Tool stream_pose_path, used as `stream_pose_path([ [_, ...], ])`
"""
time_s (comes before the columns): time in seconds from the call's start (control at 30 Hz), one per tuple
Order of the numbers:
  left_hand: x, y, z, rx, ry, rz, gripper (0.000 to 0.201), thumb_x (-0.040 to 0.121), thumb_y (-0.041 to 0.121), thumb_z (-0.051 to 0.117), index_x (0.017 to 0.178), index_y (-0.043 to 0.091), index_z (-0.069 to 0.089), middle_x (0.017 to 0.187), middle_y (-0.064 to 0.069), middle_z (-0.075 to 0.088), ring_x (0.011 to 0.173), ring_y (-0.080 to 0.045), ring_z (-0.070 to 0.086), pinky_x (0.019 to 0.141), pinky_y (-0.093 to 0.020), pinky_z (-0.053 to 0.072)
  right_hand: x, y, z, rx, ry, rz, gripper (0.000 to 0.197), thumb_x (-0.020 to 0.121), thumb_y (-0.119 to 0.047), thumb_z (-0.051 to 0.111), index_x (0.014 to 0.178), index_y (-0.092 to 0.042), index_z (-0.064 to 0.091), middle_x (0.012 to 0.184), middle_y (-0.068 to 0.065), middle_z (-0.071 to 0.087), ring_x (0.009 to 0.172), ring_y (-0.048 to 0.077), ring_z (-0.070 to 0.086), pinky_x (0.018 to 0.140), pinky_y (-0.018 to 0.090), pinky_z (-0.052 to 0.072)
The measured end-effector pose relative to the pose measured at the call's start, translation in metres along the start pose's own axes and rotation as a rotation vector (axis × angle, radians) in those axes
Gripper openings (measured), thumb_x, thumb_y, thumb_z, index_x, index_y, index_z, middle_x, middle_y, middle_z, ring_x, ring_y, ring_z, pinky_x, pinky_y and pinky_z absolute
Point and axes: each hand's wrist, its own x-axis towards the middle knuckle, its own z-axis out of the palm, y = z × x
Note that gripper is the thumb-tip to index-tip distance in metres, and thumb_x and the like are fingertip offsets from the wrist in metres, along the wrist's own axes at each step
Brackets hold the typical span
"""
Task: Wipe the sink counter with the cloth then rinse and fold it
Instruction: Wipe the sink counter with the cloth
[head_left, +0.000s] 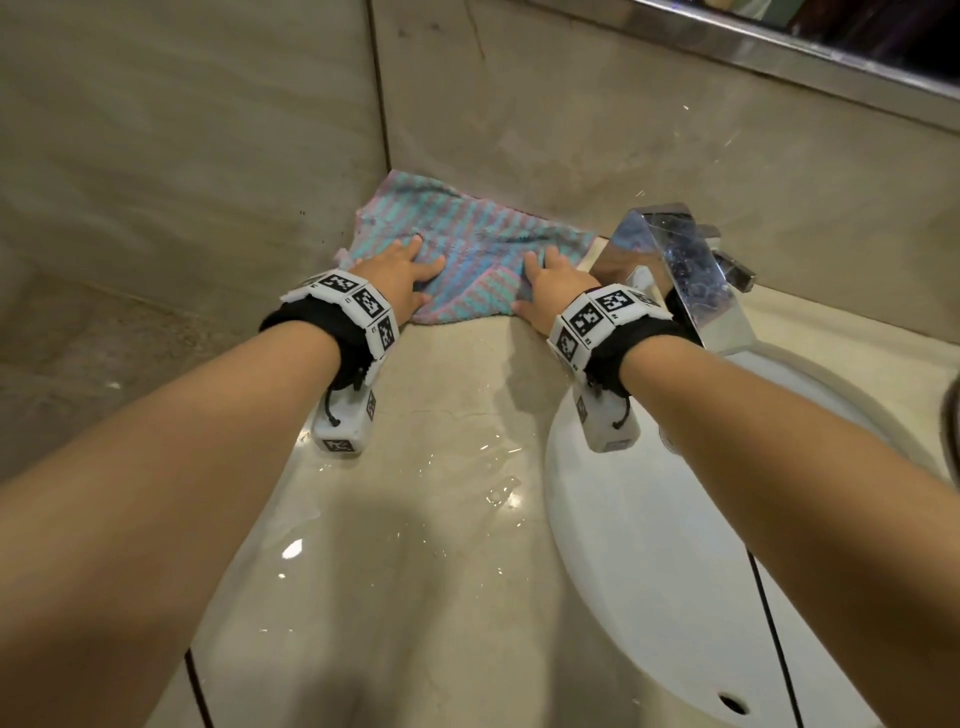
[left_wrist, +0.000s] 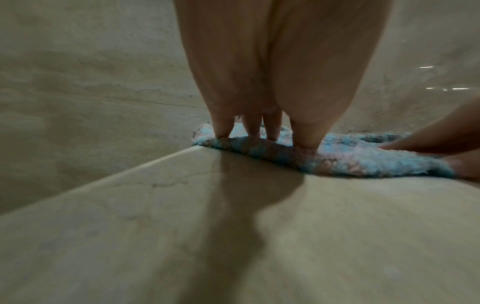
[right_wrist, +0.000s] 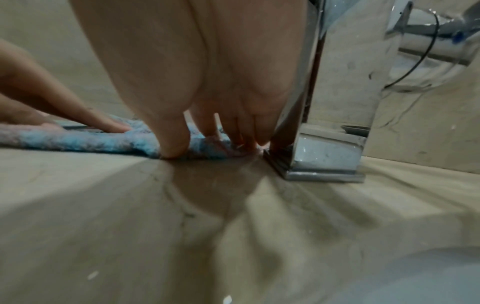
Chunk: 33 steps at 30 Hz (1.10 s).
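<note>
A pink-and-teal striped cloth (head_left: 467, 239) lies spread on the beige counter (head_left: 441, 457), pushed into the back corner where two walls meet. My left hand (head_left: 410, 270) presses flat on its left part, fingers straight. My right hand (head_left: 545, 283) presses on the cloth's right near edge, beside the tap base. In the left wrist view the left hand (left_wrist: 270, 131) has its fingertips down on the cloth (left_wrist: 363, 160). The right wrist view shows the right hand (right_wrist: 207, 127) with its thumb at the cloth's (right_wrist: 78, 139) near edge.
A square chrome tap (head_left: 675, 270) (right_wrist: 324, 144) stands just right of my right hand. The white basin (head_left: 649, 545) lies at the lower right. Water puddles (head_left: 467, 467) sit on the counter between my arms. Tiled walls close the left and back; a mirror frame (head_left: 779, 41) runs above.
</note>
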Motion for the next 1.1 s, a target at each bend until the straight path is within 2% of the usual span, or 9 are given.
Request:
stream_pose_path([
  [0.27,-0.036,0.003,0.006,0.017,-0.023,-0.025,0.056,0.098,0.027,0.043,0.148,0.028,0.019,0.16,-0.003,0.004,0.147,-0.023,0.008,0.116,-0.044,0.013,-0.028,-0.004,0.009,-0.106,-0.067,-0.017,0.072,0.095,-0.04,0.044,0.15,-0.018,0.005,0.156,0.023,0.004,0.141,0.038,0.022,0.11,0.046,0.033],
  [0.53,-0.072,-0.002,0.028,0.03,-0.033,-0.017,0.057,0.096,0.029,0.045,0.148,0.027,0.021,0.159,-0.005,0.007,0.146,-0.025,0.012,0.117,-0.039,0.015,-0.058,-0.008,0.029,-0.147,-0.073,-0.023,0.071,0.092,-0.046,0.045,0.149,-0.024,0.008,0.155,0.02,0.009,0.14,0.036,0.024,0.11,0.047,0.033],
  [0.67,-0.092,-0.003,0.041,0.056,-0.073,-0.022,0.056,0.097,0.03,0.042,0.148,0.031,0.018,0.159,-0.004,0.003,0.147,-0.026,0.007,0.115,-0.053,0.021,-0.078,-0.015,0.042,-0.154,-0.085,-0.021,0.07,0.093,-0.045,0.044,0.149,-0.024,0.007,0.156,0.019,0.007,0.142,0.035,0.021,0.112,0.046,0.031],
  [0.73,-0.106,-0.003,0.045,0.067,-0.122,-0.027,0.056,0.098,0.031,0.038,0.148,0.033,0.013,0.16,-0.003,-0.002,0.147,-0.027,0.003,0.113,-0.056,0.022,-0.09,-0.018,0.047,-0.157,-0.093,-0.025,0.071,0.093,-0.046,0.043,0.149,-0.025,0.005,0.157,0.017,0.005,0.143,0.035,0.019,0.113,0.047,0.029],
  [0.9,-0.146,0.002,0.059,0.064,-0.196,-0.079,0.053,0.101,0.029,0.028,0.148,0.036,0.003,0.159,-0.001,-0.012,0.147,-0.026,-0.007,0.112,-0.062,0.015,-0.127,-0.028,0.076,-0.168,-0.11,0.003,0.072,0.096,-0.052,0.028,0.149,-0.026,-0.012,0.158,0.011,-0.015,0.147,0.031,-0.007,0.116,0.055,0.008],
  [1.0,-0.168,0.002,0.073,0.081,-0.183,-0.125,0.05,0.101,0.033,0.021,0.146,0.042,-0.001,0.158,0.004,-0.014,0.147,-0.021,-0.008,0.104,-0.072,0.009,-0.143,-0.032,0.091,-0.182,-0.084,-0.011,0.07,0.095,-0.055,0.024,0.148,-0.028,-0.013,0.158,0.01,-0.016,0.147,0.031,-0.01,0.115,0.058,0.004],
  [1.1,-0.189,0.0,0.086,0.058,-0.172,-0.156,0.05,0.101,0.035,0.02,0.145,0.044,-0.001,0.158,0.005,-0.014,0.147,-0.021,-0.007,0.103,-0.074,0.007,-0.156,-0.036,0.097,-0.189,-0.086,-0.042,0.069,0.095,-0.055,0.023,0.149,-0.028,-0.011,0.158,0.009,-0.014,0.147,0.032,-0.008,0.113,0.061,0.004],
])
